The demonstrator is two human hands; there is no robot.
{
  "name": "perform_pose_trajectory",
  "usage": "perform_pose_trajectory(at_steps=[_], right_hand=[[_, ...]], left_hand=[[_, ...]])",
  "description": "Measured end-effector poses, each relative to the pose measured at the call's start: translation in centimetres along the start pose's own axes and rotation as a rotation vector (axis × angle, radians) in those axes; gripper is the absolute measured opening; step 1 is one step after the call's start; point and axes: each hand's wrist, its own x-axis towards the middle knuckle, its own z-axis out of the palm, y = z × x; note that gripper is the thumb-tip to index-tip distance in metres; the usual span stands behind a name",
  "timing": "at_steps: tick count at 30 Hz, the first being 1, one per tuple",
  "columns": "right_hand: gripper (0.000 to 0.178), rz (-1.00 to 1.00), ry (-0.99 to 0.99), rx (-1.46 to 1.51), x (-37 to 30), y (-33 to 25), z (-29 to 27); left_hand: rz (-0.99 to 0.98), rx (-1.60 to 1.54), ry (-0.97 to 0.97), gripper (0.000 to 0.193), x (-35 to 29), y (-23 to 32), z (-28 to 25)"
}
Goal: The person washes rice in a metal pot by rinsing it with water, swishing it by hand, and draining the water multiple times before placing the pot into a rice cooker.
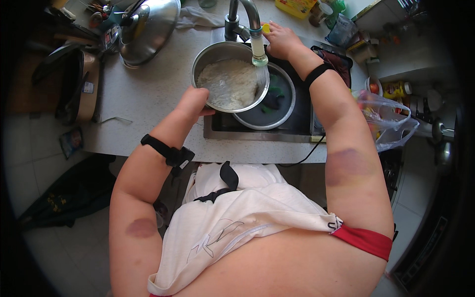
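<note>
A metal pot (196,58) of white rice and cloudy water (225,84) is held over the left part of the sink. My left hand (199,100) grips its near-left side, with the fingers partly hidden beneath. Water runs from the clear nozzle (259,53) of the metal faucet (252,17) into the pot's right side. My right hand (284,42) is at the spout, its fingertips closed around a small yellow part (266,28). Under the pot, a round basin (292,101) in the sink (304,119) holds water and dark green pieces.
A large metal lid (153,32) stands at the back left of the speckled counter (143,106). Farther left is a brown appliance (86,84). A plastic bag (391,119) sits right of the sink. Bottles and a yellow container (295,7) line the back.
</note>
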Motion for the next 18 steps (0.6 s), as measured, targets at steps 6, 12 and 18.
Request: perform_pose_trajectory(at_steps=[6,12,18], right_hand=[[0.065,-0.006,0.156,0.046,-1.4,0.2,1.3],[0.064,-0.019,0.166,0.070,-1.1,0.7,1.6],[0.063,-0.005,0.123,0.095,-1.4,0.1,0.6]], left_hand=[[-0.056,0.070,-0.036,0.041,-1.2,0.3,0.6],[-0.136,0.058,-0.084,0.034,-1.9,0.1,2.1],[-0.201,-0.005,-0.123,0.029,-1.6,-0.7,3.5]])
